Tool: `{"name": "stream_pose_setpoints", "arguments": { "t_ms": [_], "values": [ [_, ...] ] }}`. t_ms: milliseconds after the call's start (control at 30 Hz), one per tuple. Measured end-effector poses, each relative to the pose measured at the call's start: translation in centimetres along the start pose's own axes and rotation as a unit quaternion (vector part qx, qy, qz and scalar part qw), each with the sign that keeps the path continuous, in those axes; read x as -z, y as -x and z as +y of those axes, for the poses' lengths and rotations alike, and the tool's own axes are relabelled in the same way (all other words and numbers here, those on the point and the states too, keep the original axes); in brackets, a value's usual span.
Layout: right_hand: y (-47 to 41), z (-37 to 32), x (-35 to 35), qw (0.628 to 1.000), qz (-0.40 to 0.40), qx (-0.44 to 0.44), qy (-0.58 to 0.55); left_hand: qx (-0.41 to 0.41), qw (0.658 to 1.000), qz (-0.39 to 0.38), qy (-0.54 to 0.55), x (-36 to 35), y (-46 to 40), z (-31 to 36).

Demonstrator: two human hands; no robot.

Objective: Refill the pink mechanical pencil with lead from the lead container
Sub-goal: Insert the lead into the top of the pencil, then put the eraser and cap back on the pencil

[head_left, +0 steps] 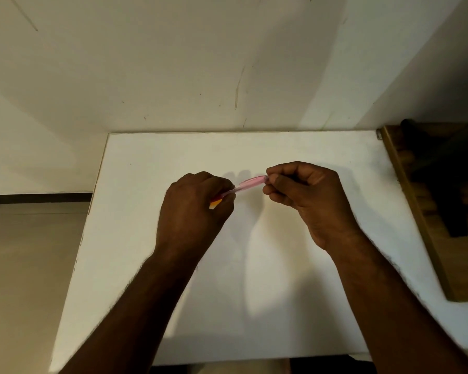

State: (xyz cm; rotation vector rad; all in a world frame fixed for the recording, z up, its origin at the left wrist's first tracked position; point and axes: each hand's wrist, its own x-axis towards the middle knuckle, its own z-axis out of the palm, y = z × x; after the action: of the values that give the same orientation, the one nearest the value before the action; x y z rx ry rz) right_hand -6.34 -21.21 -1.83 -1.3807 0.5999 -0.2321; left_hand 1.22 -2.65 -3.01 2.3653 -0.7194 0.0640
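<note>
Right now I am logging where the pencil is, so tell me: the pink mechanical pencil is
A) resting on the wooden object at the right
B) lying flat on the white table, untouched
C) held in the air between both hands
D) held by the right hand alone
C: the pink mechanical pencil spans the gap between the left hand and the right hand, each gripping one end above the white table.

Head view, wide-angle, looking forward and down, close over table (281,292)

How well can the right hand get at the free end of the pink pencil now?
Probably well: the right hand already pinches that end of the pink pencil, the left hand holds the other, and nothing stands between.
</note>
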Motion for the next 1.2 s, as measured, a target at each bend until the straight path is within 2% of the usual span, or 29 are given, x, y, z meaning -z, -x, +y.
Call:
{"name": "stream_pose_setpoints", "arguments": {
  "t_ms": [200,400,533,667,833,1067,1200],
  "values": [
    [0.4,0.2,-1.4,0.998,-0.005,-0.053,-0.041,0.071,0.993,-0.017,0.087,-0.7,0.3,1.6],
    [0.6,1.6,-2.6,0.996,0.04,-0.035,0.071,0.115,0.983,-0.062,0.131,-1.5,0.6,2.3],
    [0.5,1.9,-2.4,0.988,0.036,-0.017,0.152,0.167,0.968,-0.095,0.161,-1.8,0.5,2.4],
    [0.3,2.4,-2.1,0.955,0.067,0.015,0.289,0.188,0.962,-0.12,0.159,-1.5,0.2,1.7],
    [0.5,3.0,-2.3,0.901,0.077,0.038,0.425,0.23,0.964,-0.058,0.116,0.0,-0.7,-0.3],
    [0.7,3.1,-2.6,0.868,0.073,0.067,0.486,0.255,0.964,-0.041,0.064,0.9,-1.1,-2.6],
    [1.1,3.3,-3.1,0.85,0.081,0.159,0.496,0.259,0.964,-0.037,0.052,0.9,-1.0,-2.8]
  ]
}}
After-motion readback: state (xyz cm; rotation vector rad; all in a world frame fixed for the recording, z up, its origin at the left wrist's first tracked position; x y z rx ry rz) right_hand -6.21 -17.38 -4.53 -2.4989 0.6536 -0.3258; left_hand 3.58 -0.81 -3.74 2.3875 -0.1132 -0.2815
